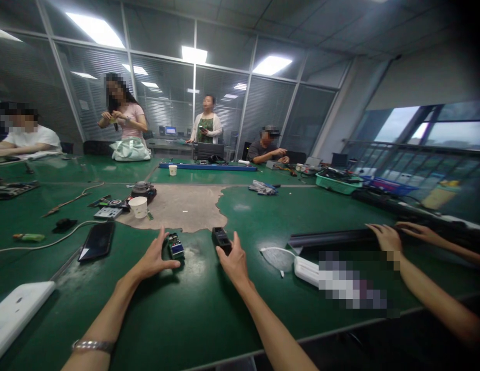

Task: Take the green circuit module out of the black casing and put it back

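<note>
My L hand (153, 257) spread beside circuit board (176, 247), over green worktop (185, 324); can't tell if touching. My R hand (235, 264) pinching black box (220, 237), approx. level w/ board. Phone (97, 241) left of L hand, paper cup (138, 208) beyond.

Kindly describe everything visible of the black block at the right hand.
The black block is small, boxy and plastic-looking, its length pointing forward and slightly left; surface detail is blurred. The right hand appears to hold it, thumb at its near end. Whether it touches the green tabletop is unclear.
</note>
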The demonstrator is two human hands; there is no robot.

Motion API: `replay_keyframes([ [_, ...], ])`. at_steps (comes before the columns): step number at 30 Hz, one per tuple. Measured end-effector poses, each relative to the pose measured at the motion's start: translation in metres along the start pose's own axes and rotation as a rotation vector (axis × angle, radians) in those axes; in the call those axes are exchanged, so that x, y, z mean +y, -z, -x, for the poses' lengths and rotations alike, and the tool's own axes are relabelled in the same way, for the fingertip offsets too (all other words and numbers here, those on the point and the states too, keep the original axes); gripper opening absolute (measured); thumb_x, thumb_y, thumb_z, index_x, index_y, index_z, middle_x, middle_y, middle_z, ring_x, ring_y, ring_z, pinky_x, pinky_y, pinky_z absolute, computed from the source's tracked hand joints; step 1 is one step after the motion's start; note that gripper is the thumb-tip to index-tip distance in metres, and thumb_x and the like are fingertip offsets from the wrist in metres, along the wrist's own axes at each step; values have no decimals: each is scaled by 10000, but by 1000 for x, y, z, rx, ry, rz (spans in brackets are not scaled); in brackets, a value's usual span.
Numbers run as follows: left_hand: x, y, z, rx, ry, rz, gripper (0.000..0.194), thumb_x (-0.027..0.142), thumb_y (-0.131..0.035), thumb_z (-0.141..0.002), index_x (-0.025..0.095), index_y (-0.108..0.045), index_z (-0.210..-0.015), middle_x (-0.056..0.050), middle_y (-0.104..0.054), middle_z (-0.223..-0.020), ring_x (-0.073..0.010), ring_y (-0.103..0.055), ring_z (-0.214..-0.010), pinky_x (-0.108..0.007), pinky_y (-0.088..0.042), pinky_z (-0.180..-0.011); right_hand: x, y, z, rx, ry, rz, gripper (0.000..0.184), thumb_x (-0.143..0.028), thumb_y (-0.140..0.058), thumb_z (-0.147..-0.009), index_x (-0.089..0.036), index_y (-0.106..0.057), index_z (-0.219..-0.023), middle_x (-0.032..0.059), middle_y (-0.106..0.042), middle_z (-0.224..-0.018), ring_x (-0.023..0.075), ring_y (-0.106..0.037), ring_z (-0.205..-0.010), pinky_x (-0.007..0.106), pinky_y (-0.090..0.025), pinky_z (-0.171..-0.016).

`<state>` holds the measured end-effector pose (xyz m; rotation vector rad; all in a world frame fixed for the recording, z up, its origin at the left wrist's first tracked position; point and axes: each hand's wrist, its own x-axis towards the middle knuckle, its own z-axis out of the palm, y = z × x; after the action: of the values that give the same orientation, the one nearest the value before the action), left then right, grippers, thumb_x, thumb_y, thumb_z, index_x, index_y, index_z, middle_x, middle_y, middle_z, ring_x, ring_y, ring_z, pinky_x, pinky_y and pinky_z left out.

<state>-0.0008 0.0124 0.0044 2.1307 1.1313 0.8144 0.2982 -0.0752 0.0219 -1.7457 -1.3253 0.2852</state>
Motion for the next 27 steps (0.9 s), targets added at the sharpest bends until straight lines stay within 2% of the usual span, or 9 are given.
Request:
replay_keyframes([
  [3, 2, 0, 0, 3, 2, -25, 1416, 561, -845, -655, 156, 110, -1617, -238, -331, -1608, -443, -308, -1479, -580, -215, -1216, 4, -2, 5, -13, 21, 29, 847, -282, -640, -857, -36, -255, -1570, 205, -647, -1331, 302, -631, -1236, 402, -475, -1046],
  [7, 6, 0, 1, 6, 4, -55, 1404, 538, -854, -630, 143, 52, -1627, -237, -435, -1533, -446, -416, -1398, -574, -274, -1185, 6, -4, 8, 27, 44, 84, 912, -323, -703, -832, 5, -260, -1559, 259, -606, -1356, 335, -586, -1282, 430, -464, -1061],
  [10, 8, 1, 1, 2, 10, -59, 1356, 524, -822, -671, 128, 56, -1625, -244, -410, -1547, -438, -398, -1410, -565, -262, -1192, 9, -4, 8, 24, 58, 61, 903, -327, -694, -842, 3, -257, -1560, 248, -592, -1384, 328, -582, -1287, 424, -451, -1076],
  [14, 8, 2, 2, -14, 6, -36, 1316, 471, -801, -689, 128, 59, -1625, -236, -378, -1573, -429, -371, -1435, -555, -240, -1208, 7, 0, 7, -11, 37, 6, 843, -291, -641, -864, -25, -257, -1567, 205, -647, -1335, 311, -626, -1241, 426, -470, -1054],
  [18, 7, 3, 1, -32, 10, -8, 1321, 446, -802, -677, 131, 64, -1624, -233, -339, -1601, -430, -337, -1461, -561, -215, -1221, -18, 6, 10, -26, 47, -120, 868, -338, -663, -852, -80, -262, -1576, 158, -692, -1284, 286, -661, -1198, 408, -497, -1029],
  [21, 3, 5, 1, -56, -6, 13, 1308, 452, -791, -676, 140, 52, -1627, -220, -185, -1669, -434, -218, -1518, -572, -146, -1242, -50, 4, 15, -36, 86, -228, 885, -352, -691, -840, -80, -275, -1572, 151, -714, -1243, 269, -686, -1156, 385, -511, -1016],
  [24, -3, 8, 0, -63, -46, 71, 1214, 445, -727, -718, 186, 26, -1633, -149, -59, -1708, -409, -113, -1554, -584, -88, -1252, -79, -8, 20, -79, 131, -270, 880, -325, -696, -845, -85, -267, -1575, 150, -715, -1243, 263, -688, -1153, 366, -523, -997],
  [27, -7, 11, -1, -45, -36, 177, 1104, 430, -624, -790, 167, 41, -1631, -135, -72, -1709, -359, -89, -1569, -554, -76, -1263, -97, -27, 22, -123, 188, -258, 875, -318, -692, -861, -68, -253, -1576, 158, -714, -1238, 264, -682, -1161, 358, -525, -987],
])
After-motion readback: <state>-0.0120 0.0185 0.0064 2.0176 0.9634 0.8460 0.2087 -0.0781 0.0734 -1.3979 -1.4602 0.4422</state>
